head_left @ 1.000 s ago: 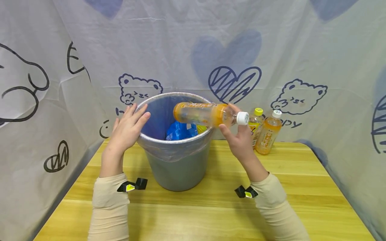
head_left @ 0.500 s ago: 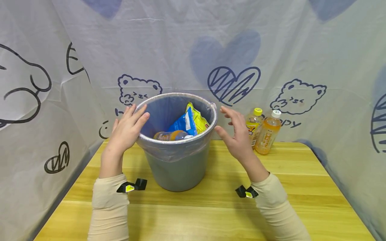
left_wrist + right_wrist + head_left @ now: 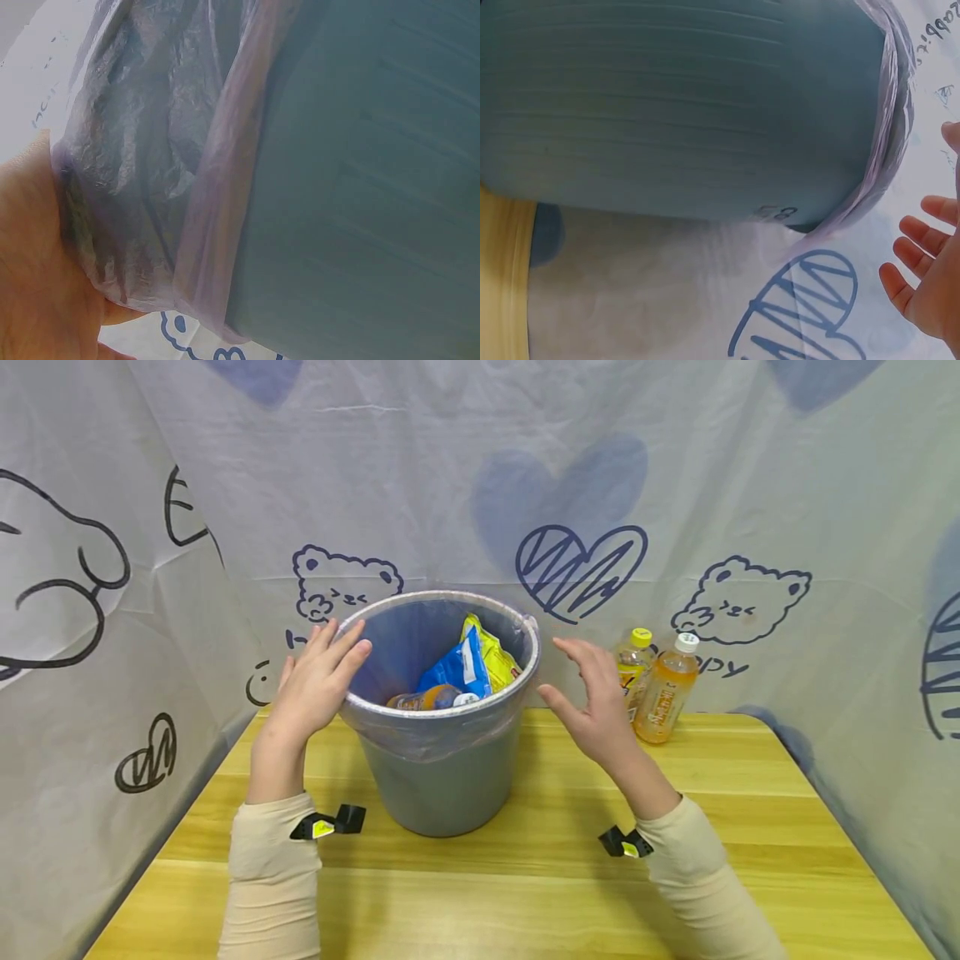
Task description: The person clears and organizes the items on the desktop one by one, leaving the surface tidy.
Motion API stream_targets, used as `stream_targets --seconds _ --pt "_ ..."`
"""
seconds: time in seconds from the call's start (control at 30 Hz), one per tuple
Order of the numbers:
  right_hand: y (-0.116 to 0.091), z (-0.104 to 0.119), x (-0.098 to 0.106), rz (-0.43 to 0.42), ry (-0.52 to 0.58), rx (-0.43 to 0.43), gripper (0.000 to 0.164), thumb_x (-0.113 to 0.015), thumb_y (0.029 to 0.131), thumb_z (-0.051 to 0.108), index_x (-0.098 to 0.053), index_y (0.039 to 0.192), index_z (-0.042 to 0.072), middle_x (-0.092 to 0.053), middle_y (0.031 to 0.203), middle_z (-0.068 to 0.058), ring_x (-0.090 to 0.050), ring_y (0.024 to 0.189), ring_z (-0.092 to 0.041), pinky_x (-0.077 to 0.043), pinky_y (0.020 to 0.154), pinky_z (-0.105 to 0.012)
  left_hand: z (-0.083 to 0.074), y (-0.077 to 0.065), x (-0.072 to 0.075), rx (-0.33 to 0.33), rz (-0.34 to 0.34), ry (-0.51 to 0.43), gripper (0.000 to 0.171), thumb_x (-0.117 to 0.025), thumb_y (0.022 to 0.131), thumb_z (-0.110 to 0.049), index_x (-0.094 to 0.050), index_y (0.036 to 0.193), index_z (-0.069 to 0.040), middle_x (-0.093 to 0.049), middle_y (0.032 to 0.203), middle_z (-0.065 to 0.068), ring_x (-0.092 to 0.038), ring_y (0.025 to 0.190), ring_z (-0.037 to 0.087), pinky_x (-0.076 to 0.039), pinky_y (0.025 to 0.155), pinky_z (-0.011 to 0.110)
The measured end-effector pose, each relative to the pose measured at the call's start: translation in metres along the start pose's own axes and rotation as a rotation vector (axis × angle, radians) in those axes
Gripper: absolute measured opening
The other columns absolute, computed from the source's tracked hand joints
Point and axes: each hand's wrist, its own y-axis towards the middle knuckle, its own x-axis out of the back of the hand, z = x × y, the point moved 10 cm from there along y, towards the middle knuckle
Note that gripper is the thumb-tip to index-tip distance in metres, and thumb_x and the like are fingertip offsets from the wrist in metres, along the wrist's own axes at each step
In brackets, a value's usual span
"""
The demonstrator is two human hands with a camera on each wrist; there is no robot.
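Note:
A grey trash bin (image 3: 442, 785) lined with a thin clear bag (image 3: 150, 150) stands on the wooden table. My left hand (image 3: 318, 681) rests on its left rim with the fingers straight. To the right of the bin, my right hand (image 3: 596, 702) hangs apart from the rim, fingers spread and holding nothing, as the right wrist view also shows. Inside the bin lie an orange-labelled bottle (image 3: 435, 697) with a white cap, a blue packet (image 3: 457, 668) and a yellow packet (image 3: 495, 656). The front rim hides part of that bottle.
Behind my right hand stand a yellow-capped bottle (image 3: 636, 664) and a white-capped orange bottle (image 3: 667, 689), side by side on the table (image 3: 525, 902). A printed cloth (image 3: 465, 485) hangs around the back and sides of the table.
My right hand has let go of the orange-labelled bottle, which dropped into the bin. That hand has since drawn slightly right, away from the rim. The left hand has stayed in place.

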Motion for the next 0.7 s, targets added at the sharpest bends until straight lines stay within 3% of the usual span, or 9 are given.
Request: stream_targets --seconds 0.2,0.7 --pt "-0.009 -0.010 0.004 -0.007 -0.054 0.010 0.073 -0.051 0.092 0.063 -0.056 0.133 0.003 -0.057 0.132 -0.021 -0.047 0.124 -0.038 -0.034 0.104 -0.055 0.001 0.000 0.000 0.002 0.002 -0.001 0.072 -0.020 0.097 -0.069 -0.022 0.156 -0.029 -0.003 0.166 0.007 0.007 0.153 0.032 0.007 0.114 0.071" --pt "-0.029 -0.038 0.017 0.006 -0.216 0.004 0.072 -0.050 0.093 0.062 -0.056 0.131 0.002 -0.056 0.130 -0.021 -0.048 0.121 -0.037 -0.034 0.104 -0.052 0.000 -0.001 0.000 0.003 0.001 0.001 0.072 -0.020 0.096 -0.070 -0.023 0.156 -0.030 -0.003 0.166 0.007 0.008 0.153 0.032 0.007 0.114 0.071"
